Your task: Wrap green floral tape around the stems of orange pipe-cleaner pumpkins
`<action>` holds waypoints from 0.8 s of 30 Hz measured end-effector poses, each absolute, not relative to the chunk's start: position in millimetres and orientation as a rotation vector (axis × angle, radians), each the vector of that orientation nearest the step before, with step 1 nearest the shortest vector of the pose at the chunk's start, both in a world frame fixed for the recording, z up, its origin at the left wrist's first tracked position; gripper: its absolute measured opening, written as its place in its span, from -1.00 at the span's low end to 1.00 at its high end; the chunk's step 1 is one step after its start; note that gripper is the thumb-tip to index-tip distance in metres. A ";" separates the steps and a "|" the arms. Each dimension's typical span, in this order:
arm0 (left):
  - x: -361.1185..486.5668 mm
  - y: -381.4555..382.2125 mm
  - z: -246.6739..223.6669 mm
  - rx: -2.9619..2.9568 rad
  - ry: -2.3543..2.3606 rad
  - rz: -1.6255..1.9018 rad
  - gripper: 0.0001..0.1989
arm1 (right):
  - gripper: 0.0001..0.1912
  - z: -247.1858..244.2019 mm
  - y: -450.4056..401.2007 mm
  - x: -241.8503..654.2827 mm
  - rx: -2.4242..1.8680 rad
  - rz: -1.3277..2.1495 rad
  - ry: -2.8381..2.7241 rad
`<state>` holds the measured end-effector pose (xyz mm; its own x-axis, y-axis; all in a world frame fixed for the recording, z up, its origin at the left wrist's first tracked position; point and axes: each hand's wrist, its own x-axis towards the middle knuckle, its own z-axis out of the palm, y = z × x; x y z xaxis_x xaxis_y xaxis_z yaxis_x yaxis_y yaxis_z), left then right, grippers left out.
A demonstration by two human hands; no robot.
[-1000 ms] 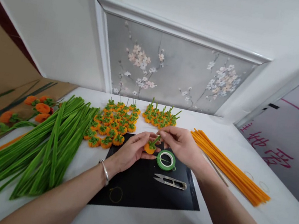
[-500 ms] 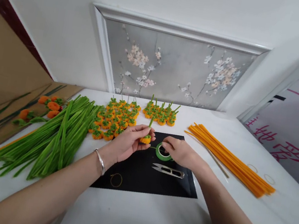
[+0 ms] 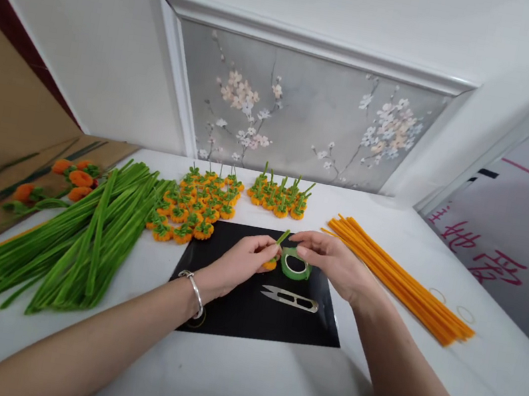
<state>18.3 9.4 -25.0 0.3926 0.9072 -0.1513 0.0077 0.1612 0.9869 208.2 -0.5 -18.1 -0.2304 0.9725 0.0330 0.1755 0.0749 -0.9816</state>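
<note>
My left hand pinches a small orange and green pipe-cleaner piece, its green stem pointing up to the right; the fingers partly hide it. Close beside it, my right hand has its thumb at the upper edge of a roll of green tape and its index finger stretched toward the stem. The roll stands tilted, and its other fingers' contact is hidden. Below both hands, thread snips lie on a black mat.
Green pipe cleaners are heaped at the left. Finished orange pieces cluster behind the mat, with a stemmed group farther back. Orange pipe cleaners lie at the right. Orange flowers rest at far left.
The tape roll has shifted right and tilted with my right hand, whose fingers have stretched out. The piece in my left hand has come closer to the roll, its stem leaning right.
</note>
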 end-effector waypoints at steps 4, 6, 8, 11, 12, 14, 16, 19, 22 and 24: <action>15.3 12.2 -22.9 1.148 0.982 0.907 -0.78 | -0.69 -8.7 -12.0 194.5 -1.151 1.190 -1.530; 7.7 10.3 -21.5 1.091 0.982 0.907 -0.79 | -0.65 -4.5 -19.2 191.2 -1.098 1.224 -1.639; -1.4 7.1 -20.2 0.984 0.956 0.850 -0.81 | -0.63 -2.6 -23.8 193.3 -1.028 1.348 -1.788; -12.8 2.8 -19.8 0.882 0.947 0.777 -0.84 | -0.67 -5.9 -22.2 202.1 -1.210 1.163 -1.763; -15.1 2.0 -20.1 0.871 0.949 0.765 -0.84 | -0.71 -8.2 -20.0 204.5 -1.300 1.024 -1.748; -17.6 1.5 -20.8 0.877 0.952 0.761 -0.83 | -0.79 -13.4 -15.8 206.5 -1.391 0.758 -1.875; -17.6 2.5 -21.3 0.897 0.946 0.776 -0.82 | -0.80 -18.6 -13.6 205.3 -1.382 0.538 -2.134; -15.8 5.6 -21.0 0.908 0.919 0.799 -0.81 | -0.76 -24.7 -14.3 203.5 -1.389 0.318 -2.416; -14.6 9.0 -20.8 0.921 0.908 0.806 -0.83 | -0.80 -25.5 -17.1 206.1 -1.478 0.227 -2.479; -14.8 10.8 -21.3 0.919 0.913 0.803 -0.88 | -0.80 -22.1 -19.9 206.6 -1.501 0.197 -2.460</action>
<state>-14.8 10.8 -21.3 0.3932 0.8707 -0.2954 -0.1822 0.3887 0.9032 206.6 -19.9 -22.1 -0.4366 0.8882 0.1433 0.8540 0.4592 -0.2447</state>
